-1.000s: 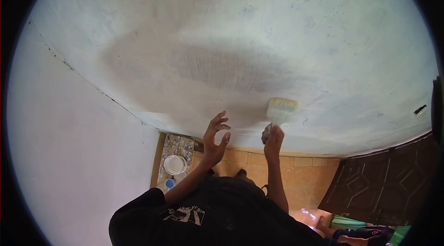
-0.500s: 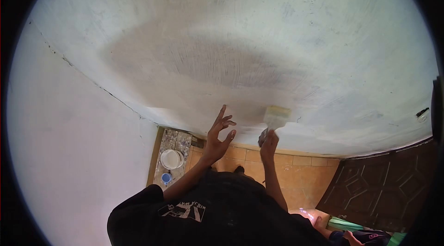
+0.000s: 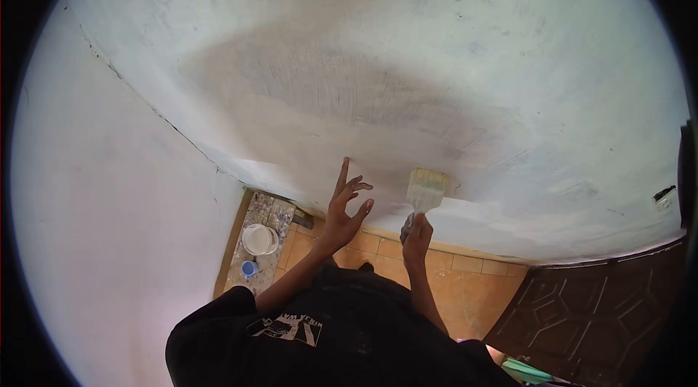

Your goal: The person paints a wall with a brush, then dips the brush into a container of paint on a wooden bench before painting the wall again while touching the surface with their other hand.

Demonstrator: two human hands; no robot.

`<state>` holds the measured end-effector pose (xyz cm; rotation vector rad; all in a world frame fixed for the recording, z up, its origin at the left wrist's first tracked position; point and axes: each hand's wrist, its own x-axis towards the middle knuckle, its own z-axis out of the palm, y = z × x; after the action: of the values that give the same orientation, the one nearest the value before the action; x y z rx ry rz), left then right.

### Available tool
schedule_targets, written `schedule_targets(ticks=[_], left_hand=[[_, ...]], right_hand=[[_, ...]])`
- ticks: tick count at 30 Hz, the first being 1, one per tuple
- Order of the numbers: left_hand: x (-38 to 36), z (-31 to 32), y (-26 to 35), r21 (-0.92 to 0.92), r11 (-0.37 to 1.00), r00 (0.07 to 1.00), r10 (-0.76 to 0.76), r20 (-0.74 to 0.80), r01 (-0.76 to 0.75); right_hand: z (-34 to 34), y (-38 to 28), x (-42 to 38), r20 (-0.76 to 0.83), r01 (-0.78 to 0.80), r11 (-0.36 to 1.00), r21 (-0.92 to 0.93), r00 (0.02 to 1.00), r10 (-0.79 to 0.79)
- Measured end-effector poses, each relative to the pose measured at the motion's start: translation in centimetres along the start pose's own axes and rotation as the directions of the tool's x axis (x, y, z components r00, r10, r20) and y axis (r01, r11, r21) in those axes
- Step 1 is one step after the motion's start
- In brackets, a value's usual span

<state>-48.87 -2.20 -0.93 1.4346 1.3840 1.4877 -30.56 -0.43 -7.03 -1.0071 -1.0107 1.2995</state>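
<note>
A wide flat paintbrush (image 3: 427, 189) with pale bristles pointing up is held by its handle in my right hand (image 3: 416, 236), its tip against or close to the wall (image 3: 349, 89). To the left of it my left hand (image 3: 347, 212) is raised with its fingers apart and holds nothing. One fingertip of that hand is at or near the wall surface. The wall shows brush streaks and a greyish patch above both hands.
At the lower left a paint-spotted bench (image 3: 258, 212) bears a white bucket (image 3: 257, 239) and a blue cup (image 3: 249, 268). Orange floor tiles (image 3: 465, 292) lie below. A dark carved wooden door (image 3: 582, 307) stands at the lower right, and a wall fitting (image 3: 664, 196) is above it.
The brush and my right hand have shifted slightly left, and the brush shows more sharply. My left hand has barely moved. The view has turned a little, and the person at the lower right is mostly out of view.
</note>
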Motion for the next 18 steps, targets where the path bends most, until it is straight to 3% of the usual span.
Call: schedule_targets(ticks=[2, 7, 10, 12, 14, 17, 18], left_hand=[[0.2, 0.5, -0.4, 0.017, 1.000, 1.000, -0.001, -0.011, 0.001], [-0.1, 1.7, -0.2, 0.077, 0.997, 1.000, -0.001, -0.026, 0.003], [0.1, 1.8, 0.3, 0.105, 0.994, 1.000, -0.014, -0.014, 0.015], [0.3, 1.7, -0.3, 0.077, 0.997, 1.000, -0.014, -0.026, 0.016], [0.1, 1.6, -0.4, 0.082, 0.996, 0.999, -0.018, -0.027, 0.020], [0.5, 1.4, 0.2, 0.133, 0.991, 1.000, -0.014, -0.013, 0.016], [0.5, 1.4, 0.3, 0.146, 0.989, 1.000, -0.022, -0.004, 0.022]], right_hand=[[0.0, -2.1, -0.9, -0.003, -0.016, 1.000, -0.007, 1.000, 0.016], [0.1, -7.7, 2.6, -0.067, 0.187, 0.981, -0.048, 0.979, -0.190], [-1.5, -3.0, 3.0, -0.053, 0.198, 0.978, -0.063, 0.978, -0.201], [-2.6, 1.2, 1.5, -0.047, 0.108, 0.990, -0.088, 0.993, -0.113], [-2.5, 1.2, -0.4, -0.028, 0.010, 0.990, -0.139, 1.000, -0.014], [-1.7, -1.1, 0.3, -0.008, 0.033, 0.997, 0.067, 0.999, -0.032], [-1.2, -2.6, 0.7, 0.026, 0.091, 0.996, 0.020, 0.995, -0.092]])
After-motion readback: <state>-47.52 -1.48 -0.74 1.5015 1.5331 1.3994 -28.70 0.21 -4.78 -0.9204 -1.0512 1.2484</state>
